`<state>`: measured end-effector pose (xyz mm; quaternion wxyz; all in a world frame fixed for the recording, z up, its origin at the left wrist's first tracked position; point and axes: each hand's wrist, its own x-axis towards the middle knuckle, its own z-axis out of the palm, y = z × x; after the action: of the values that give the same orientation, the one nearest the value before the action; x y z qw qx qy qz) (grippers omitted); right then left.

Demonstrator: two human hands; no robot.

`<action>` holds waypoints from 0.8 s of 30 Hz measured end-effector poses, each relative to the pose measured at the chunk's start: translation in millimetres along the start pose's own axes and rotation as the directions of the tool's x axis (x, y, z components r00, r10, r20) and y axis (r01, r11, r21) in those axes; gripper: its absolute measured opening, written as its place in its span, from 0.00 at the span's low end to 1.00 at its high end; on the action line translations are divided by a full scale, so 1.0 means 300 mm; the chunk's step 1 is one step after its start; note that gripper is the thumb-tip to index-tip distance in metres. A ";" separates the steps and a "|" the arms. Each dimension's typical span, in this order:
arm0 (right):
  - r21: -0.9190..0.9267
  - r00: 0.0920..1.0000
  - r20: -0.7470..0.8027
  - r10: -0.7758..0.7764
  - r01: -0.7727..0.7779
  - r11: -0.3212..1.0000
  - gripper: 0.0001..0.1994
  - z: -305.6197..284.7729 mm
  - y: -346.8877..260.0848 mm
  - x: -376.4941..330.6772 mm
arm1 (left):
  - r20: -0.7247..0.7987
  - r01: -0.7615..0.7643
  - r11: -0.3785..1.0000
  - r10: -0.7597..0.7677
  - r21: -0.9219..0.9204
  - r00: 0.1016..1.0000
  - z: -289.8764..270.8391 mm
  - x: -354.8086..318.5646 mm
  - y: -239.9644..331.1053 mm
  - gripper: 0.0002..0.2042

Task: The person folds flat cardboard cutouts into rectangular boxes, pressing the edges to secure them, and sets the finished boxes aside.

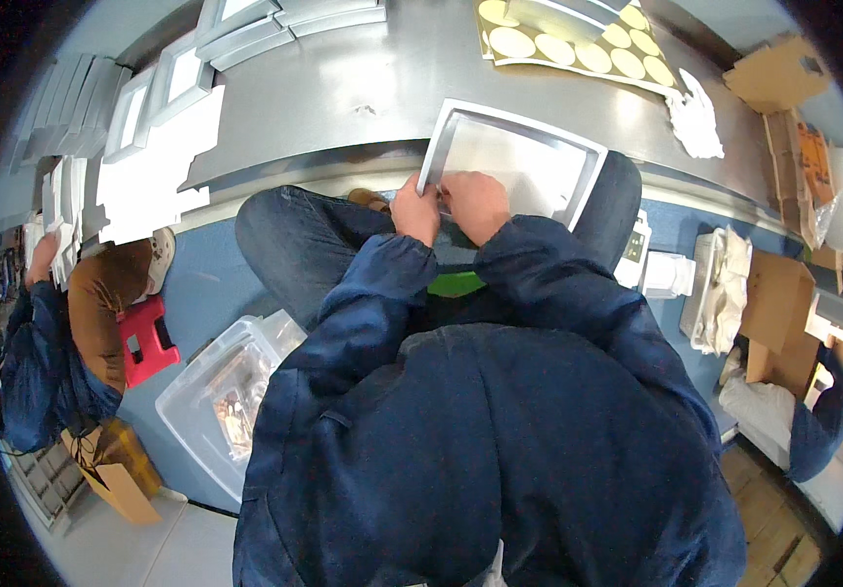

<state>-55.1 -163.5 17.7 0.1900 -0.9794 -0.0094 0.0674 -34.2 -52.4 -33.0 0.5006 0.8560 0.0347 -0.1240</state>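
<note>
An open, shallow grey-white box [578,196] lies tilted between my lap and the near edge of the metal table. Its left near corner is in my hands. With fingers closed, my left hand [415,211] pinches the left wall from outside. Beside it, my right hand [477,205] is curled at the same corner, over the inner side, its fingertips close to those of the left. Whatever small thing may lie between the right fingertips is hidden.
On the metal table [343,98] are a sheet of round pale-yellow stickers [553,49], a crumpled white tissue [695,117], grey boxes [186,73] and white sheets [157,176]. A clear plastic bin [196,391] stands at floor left. Co-workers sit at far left and right.
</note>
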 end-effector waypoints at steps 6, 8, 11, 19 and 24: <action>0.102 0.995 -0.041 0.086 -0.082 0.991 0.06 0.036 0.034 0.033 | -0.117 -0.083 0.996 0.079 -0.028 0.990 0.030 0.006 0.004 0.12; 0.095 0.998 -0.057 0.038 -0.032 0.995 0.06 0.051 0.058 0.029 | -0.054 -0.079 0.997 0.080 0.026 0.995 0.031 0.031 -0.009 0.12; 0.095 0.998 -0.055 -0.020 0.025 0.995 0.07 0.035 0.043 0.022 | 0.147 0.117 0.909 -0.063 -0.400 0.987 0.008 0.057 -0.031 0.12; 0.160 0.989 -0.036 0.140 -0.133 0.978 0.08 0.044 0.052 0.048 | 0.411 0.368 0.660 -0.098 -0.654 0.906 -0.062 0.012 0.066 0.18; 0.234 0.992 -0.121 -0.021 0.049 0.971 0.08 0.054 0.079 0.038 | 0.478 0.448 0.549 -0.097 -0.706 0.873 -0.052 0.026 0.015 0.19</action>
<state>-46.2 -179.0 -7.6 0.3069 -0.9517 -0.0073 0.0068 -23.1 -41.6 -23.6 0.7997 0.4807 0.1229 -0.3380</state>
